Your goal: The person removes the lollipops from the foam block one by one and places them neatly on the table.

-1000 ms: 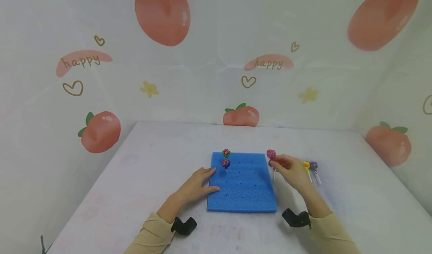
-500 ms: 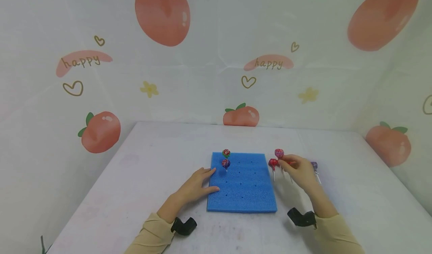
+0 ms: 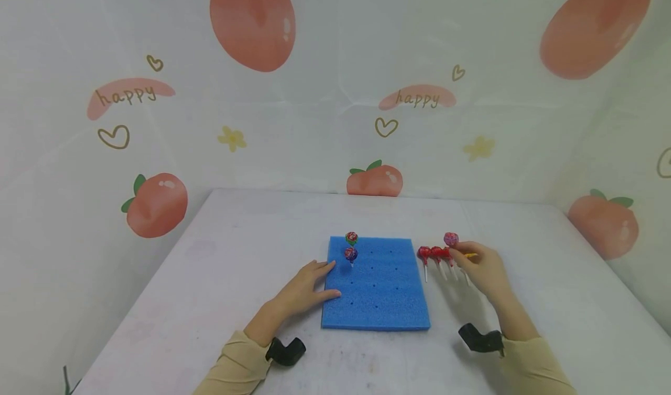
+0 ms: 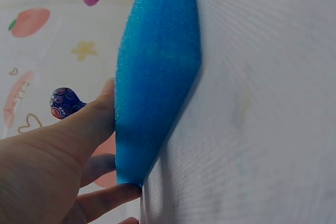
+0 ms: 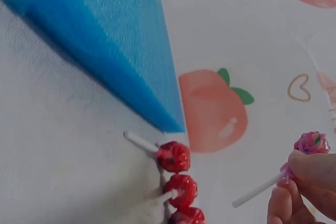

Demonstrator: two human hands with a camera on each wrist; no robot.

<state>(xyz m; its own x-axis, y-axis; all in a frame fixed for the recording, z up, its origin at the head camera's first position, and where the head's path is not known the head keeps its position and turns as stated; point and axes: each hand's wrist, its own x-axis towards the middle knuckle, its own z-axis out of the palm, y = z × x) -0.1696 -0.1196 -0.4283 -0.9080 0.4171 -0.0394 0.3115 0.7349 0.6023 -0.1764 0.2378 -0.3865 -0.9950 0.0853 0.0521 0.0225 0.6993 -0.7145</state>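
Farther right than half a second ago, the right hand [image 3: 483,268] and the pink lollipop [image 3: 451,239] leave three red lollipops [image 3: 436,251] in view on the white table [image 3: 251,237], backed by a pale fruit-printed backdrop [image 3: 314,121]. Its thumb and fingers pinch the pink one beneath its head, raised right of the blue foam board [image 3: 388,302], whose left edge the left hand [image 3: 301,290] touches with thumb and fingers spread.

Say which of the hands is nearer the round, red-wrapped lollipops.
Right. The right hand is close on the red-wrapped lollipops' right; the left hand rests at the blue foam board's left edge.
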